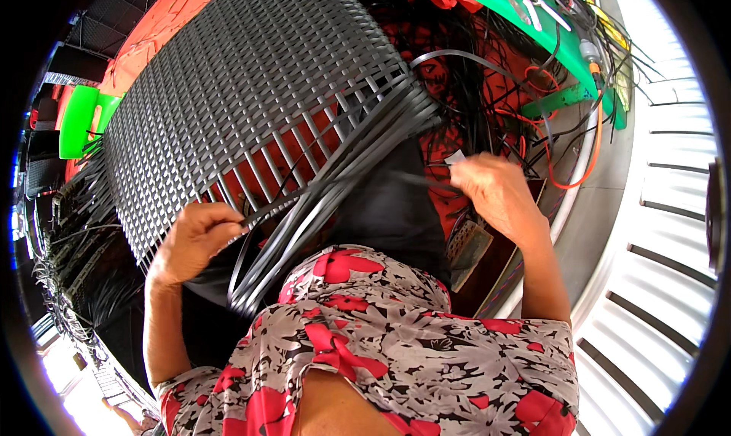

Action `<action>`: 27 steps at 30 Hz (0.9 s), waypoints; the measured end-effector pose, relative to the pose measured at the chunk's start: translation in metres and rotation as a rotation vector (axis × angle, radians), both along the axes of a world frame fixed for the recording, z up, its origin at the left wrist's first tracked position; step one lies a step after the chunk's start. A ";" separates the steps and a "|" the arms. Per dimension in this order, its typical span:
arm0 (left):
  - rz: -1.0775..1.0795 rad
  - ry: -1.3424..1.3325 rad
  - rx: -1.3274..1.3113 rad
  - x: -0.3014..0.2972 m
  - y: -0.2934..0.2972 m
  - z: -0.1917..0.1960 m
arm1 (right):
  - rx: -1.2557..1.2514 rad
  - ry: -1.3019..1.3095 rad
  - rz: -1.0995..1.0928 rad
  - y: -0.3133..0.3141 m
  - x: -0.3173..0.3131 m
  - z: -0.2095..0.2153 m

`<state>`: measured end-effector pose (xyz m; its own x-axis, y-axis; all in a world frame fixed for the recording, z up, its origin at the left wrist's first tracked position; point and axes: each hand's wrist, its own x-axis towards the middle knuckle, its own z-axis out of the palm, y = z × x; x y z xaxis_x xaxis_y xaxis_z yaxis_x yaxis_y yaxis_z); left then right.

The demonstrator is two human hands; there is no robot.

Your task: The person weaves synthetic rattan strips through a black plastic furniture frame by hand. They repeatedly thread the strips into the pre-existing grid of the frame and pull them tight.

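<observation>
Left hand (202,238) and right hand (491,188) each grip a dark strip (272,205) running between them, at the near side of the woven panel (251,78); loose strips (373,143) trail along its near right edge.

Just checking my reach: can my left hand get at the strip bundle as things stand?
Probably yes: your left hand is close to the strip bundle and nothing solid shows between them, though it appears busy pinching a dark strip.
</observation>
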<state>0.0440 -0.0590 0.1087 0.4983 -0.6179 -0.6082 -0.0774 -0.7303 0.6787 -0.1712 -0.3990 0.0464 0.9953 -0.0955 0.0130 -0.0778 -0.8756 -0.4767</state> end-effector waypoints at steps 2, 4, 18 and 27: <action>-0.189 -0.218 -0.205 -0.017 -0.017 -0.013 | -0.029 -0.238 -0.012 0.018 0.021 0.025; -0.238 -0.212 -0.307 -0.033 -0.047 -0.013 | 0.132 -0.426 0.087 0.042 0.035 0.039; -0.318 -0.312 -0.460 -0.047 -0.101 -0.034 | 0.283 -0.194 0.213 0.050 0.044 0.030; -0.367 -0.286 -0.393 -0.036 -0.082 -0.053 | 0.248 0.015 0.181 0.023 0.035 0.021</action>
<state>0.0081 -0.1414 0.0562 0.3200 -0.9315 -0.1731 -0.4959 -0.3204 0.8071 -0.1359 -0.3759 0.0673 0.9964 0.0850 -0.0029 0.0605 -0.7331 -0.6774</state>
